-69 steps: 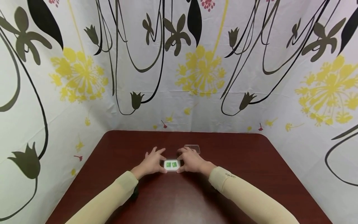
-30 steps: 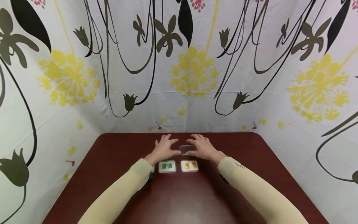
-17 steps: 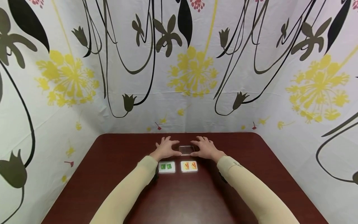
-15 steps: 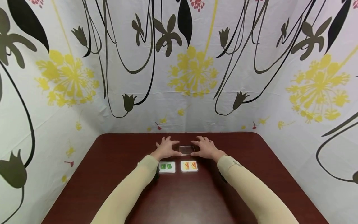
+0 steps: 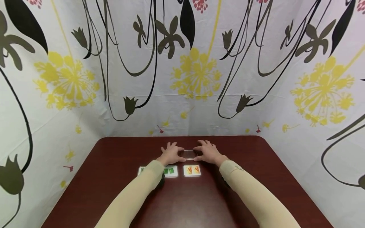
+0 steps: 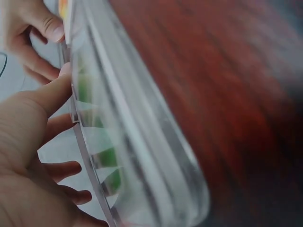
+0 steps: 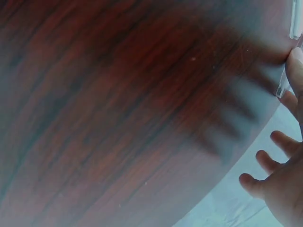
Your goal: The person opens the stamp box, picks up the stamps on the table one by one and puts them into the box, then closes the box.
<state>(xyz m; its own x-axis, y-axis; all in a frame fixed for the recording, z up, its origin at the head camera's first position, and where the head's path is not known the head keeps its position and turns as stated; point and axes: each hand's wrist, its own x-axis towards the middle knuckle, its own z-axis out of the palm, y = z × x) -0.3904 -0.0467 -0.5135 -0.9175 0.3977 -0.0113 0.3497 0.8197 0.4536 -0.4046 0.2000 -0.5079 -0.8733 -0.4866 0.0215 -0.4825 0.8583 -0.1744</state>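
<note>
My left hand and right hand hold a shallow clear plastic case or lid by its two ends, thumb and forefinger on each. It lies near the far side of the table. In the left wrist view, the left hand has its thumb and forefinger at a thin clear edge, other fingers spread. In the right wrist view, the right hand meets a clear corner, partly cut off. Nearer me lie a flat case with green pictures and one with orange pictures.
A further white case shows at the left, mostly behind my left sleeve. The dark red table ends at a patterned cloth behind, which also hangs at both sides.
My hands have let go of the case with green pictures and moved away from me to the clear case. Over the last half second both have closed in on its ends.
</note>
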